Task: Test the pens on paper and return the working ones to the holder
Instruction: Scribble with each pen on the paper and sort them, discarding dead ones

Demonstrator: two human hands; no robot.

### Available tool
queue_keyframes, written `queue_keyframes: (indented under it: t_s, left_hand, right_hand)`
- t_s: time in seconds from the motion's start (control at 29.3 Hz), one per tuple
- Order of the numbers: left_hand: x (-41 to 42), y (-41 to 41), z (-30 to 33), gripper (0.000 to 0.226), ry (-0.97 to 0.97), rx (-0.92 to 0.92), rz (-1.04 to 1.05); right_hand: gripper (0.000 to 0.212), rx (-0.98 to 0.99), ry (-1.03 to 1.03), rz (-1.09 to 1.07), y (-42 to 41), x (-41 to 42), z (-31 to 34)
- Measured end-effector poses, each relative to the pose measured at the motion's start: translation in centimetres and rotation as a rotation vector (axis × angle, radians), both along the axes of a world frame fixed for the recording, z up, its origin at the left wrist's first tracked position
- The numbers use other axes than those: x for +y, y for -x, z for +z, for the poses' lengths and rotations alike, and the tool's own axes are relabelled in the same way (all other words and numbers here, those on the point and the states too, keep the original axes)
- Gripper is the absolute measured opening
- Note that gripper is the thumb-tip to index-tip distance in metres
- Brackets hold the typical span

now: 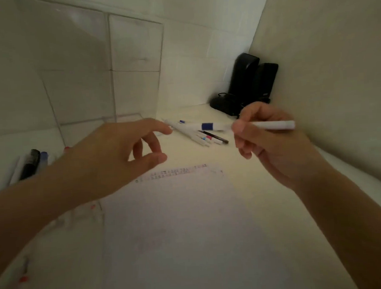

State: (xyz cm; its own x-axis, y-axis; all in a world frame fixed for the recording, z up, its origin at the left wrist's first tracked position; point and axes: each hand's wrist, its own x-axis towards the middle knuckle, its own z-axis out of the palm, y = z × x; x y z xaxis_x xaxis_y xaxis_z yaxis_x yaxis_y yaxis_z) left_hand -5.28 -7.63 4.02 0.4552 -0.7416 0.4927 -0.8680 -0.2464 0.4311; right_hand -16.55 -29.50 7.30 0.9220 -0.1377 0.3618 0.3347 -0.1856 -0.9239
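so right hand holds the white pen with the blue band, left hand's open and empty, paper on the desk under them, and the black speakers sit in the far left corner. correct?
One error: the black speakers stand in the far right corner, as the head view shows. The rest holds: right hand holds the white pen with the blue band, left hand is open and empty, paper lies below.

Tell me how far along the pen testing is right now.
Partway. The paper already carries rows of marks near its top edge. The right hand holds a white pen with a blue band; the left hand reaches toward it, fingers apart. A loose pile of pens lies behind, seemingly untested. More markers lie far left.
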Motion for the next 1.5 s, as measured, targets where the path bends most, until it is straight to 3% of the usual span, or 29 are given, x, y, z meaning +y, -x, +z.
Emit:
queue_keyframes:
  t_s: [0.14, 0.31, 0.44, 0.58, 0.72, 0.89, 1.03, 1.2, 1.33, 1.5]
  left_hand:
    - [-1.4, 3.5, 1.9, 0.028, -0.058, 0.01, -0.162]
    - [-5.5, 10.6, 1.7, 0.025, -0.112, 0.099, -0.405]
    - [-9.2, 15.9, 0.4, 0.026, -0.166, 0.153, -0.587]
    - [-12.0, 19.2, -0.8, 0.035, -0.207, 0.152, -0.677]
    - [-13.8, 20.5, -1.6, 0.041, -0.204, 0.18, -0.68]
    - [-14.6, 21.0, -2.3, 0.048, -0.211, 0.216, -0.657]
    - [-14.8, 20.9, -2.5, 0.043, -0.237, 0.211, -0.655]
    - [-14.7, 20.2, -2.0, 0.027, -0.231, 0.259, -0.634]
    - [-13.9, 18.9, -1.2, 0.036, -0.202, 0.295, -0.613]
    - [-11.6, 15.7, -0.2, 0.026, -0.135, 0.324, -0.516]
  right_hand:
    - [0.024, -0.071, 0.1, -0.084, 7.8, -1.8, 2.9]
    - [0.027, -0.064, 0.182, -0.425, 22.6, -3.7, 1.9]
    - [0.049, 0.283, 0.196, -0.687, 34.2, -4.6, -1.7]
    - [0.025, 0.653, 0.136, -0.782, 40.9, -5.1, -7.4]
    - [0.017, 0.928, 0.063, -0.71, 42.4, -6.3, -14.2]
    - [0.012, 1.168, 0.257, -0.75, 43.0, -8.3, -20.7]
    - [0.015, 1.024, 0.422, -0.846, 41.0, -8.9, -18.2]
    - [0.013, 0.575, 0.542, -0.835, 36.5, -8.4, -9.6]
    - [0.018, 0.345, 0.497, -0.63, 30.4, -5.9, -3.4]
    - [0.011, 0.34, 0.655, -0.381, 21.6, -4.4, -1.5]
